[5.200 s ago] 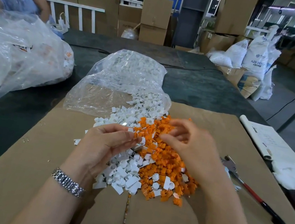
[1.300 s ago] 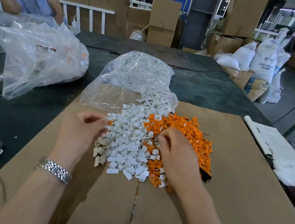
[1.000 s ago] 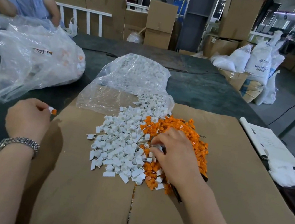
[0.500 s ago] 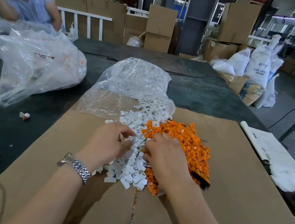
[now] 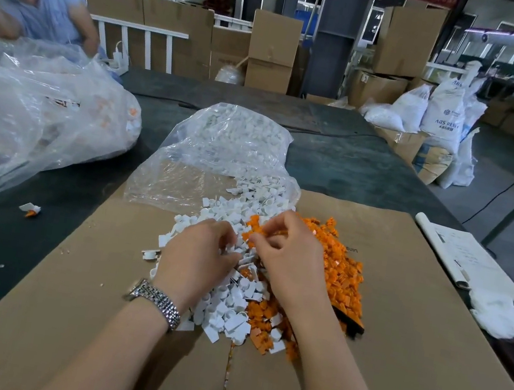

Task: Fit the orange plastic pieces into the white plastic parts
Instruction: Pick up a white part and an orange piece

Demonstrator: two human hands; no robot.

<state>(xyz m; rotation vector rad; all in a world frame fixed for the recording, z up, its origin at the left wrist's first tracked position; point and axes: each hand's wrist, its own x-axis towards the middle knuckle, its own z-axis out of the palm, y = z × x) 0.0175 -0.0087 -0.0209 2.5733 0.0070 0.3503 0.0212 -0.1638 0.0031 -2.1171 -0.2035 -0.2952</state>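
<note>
In the middle of the frame, the left hand (image 5: 196,254) curls into the white parts (image 5: 222,311). The right hand (image 5: 292,262) seems to pinch an orange piece from the orange pieces (image 5: 342,277) right under it.

both hands work over a mixed heap on a sheet of cardboard (image 5: 406,373) laid on the dark surface (image 5: 338,171). the left hand (image 5: 195,257) lies curled on the white plastic parts (image 5: 222,311); the right hand (image 5: 293,262) has its fingers bent into the orange plastic pieces (image 5: 342,277), though what either one holds is hidden. a clear bag (image 5: 222,151) spills white parts behind them. one assembled piece (image 5: 29,209) lies apart to the left.
</note>
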